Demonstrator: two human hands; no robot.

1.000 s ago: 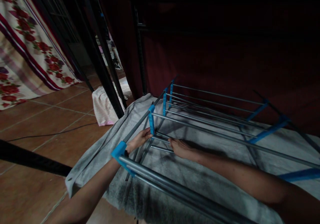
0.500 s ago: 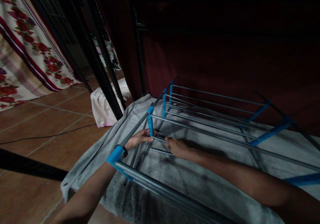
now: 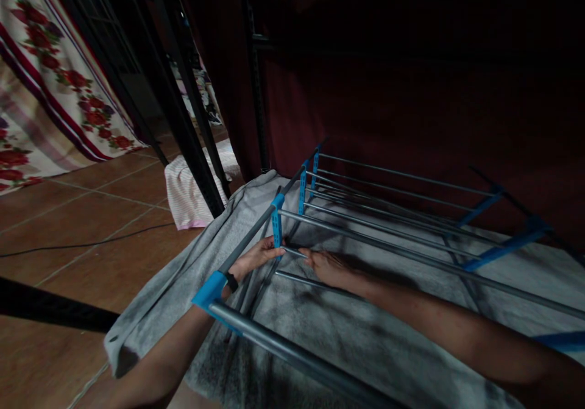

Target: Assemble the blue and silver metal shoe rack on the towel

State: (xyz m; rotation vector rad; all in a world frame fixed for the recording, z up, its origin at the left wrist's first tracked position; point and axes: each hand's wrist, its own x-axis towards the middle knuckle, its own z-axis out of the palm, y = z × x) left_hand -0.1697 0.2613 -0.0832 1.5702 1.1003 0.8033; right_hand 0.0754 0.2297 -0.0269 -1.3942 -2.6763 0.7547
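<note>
A rack of grey metal rods [image 3: 393, 232] with blue plastic connectors lies on a grey blanket [image 3: 320, 330] on the floor. My left hand [image 3: 256, 258] reaches under the near top rail and closes its fingers around the lower end of a blue connector bar [image 3: 276, 223]. Just to its right, my right hand [image 3: 329, 267] grips a thin grey rod [image 3: 295, 252] whose end points at that connector. Both forearms pass beneath the near thick rail [image 3: 292, 351].
Terracotta floor tiles [image 3: 91, 226] spread to the left, crossed by a thin black cable [image 3: 82, 244]. A striped pink-white cloth [image 3: 187, 192] lies by black slanted metal posts [image 3: 183, 122]. A flowered curtain [image 3: 50, 86] hangs far left. Dark red fabric [image 3: 411, 104] backs the rack.
The view has shifted slightly. Both hands stay at the blue connector; the right hand has edged the thin rod a little closer to it.
</note>
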